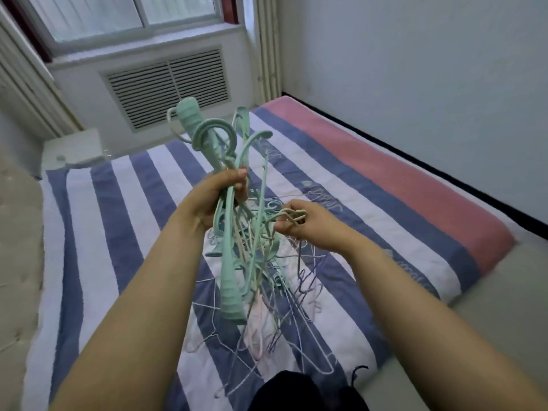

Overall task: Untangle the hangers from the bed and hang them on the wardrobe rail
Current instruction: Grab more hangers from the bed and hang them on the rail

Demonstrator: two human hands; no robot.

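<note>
**knotted_up:** Forearms fill the bottom of the view, both reaching out over the bed (370, 185). Left hand (207, 200) has its grip closed round the thick green hangers (229, 226), fingers curled over the stems just under the hooks. Right hand (299, 225) is pinching a thin hook or two out of the wire hangers (296, 310). Which way do I pull?

**railside:** Look at the long axis first. Your green bunch runs up and away from you, hooks by the vent (169, 90), ribbed shoulder ends pointing down toward your lap. The wire ones trail from the right grip down onto the striped sheet, and they lie across the lower half of the green bunch.

**knotted_up:** So the knot is below both hands?

**railside:** Looks that way to me. Right hand sits lower and to the right of the left, with the snarl hanging between and under them. I'd guess drawing the right hand out sideways just tightens it. Sliding along the green axis, up and away, seems the better bet.

**knotted_up:** And the wardrobe rail?

**railside:** Not in view, so nothing's hung as far as I can tell.
</note>
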